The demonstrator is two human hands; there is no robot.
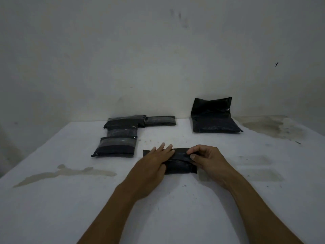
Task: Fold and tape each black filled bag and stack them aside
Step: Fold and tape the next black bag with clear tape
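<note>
Both forearms reach forward over the white table (175,208). The left hand (156,159) lies flat, fingers straight, pressing down on the left half of a folded black bag (181,162) near the table's middle. The right hand (205,158) curls its fingers and thumb round the bag's right end, pinching the folded flap. Bare table lies open between the arms and toward the near edge. Four taped bags (121,136) cluster at the back left, glossy with grey bands. An unfolded bag (213,118) sits back right, its flap standing against the wall (158,59). Brownish stains (66,173) mark the tabletop.
</note>
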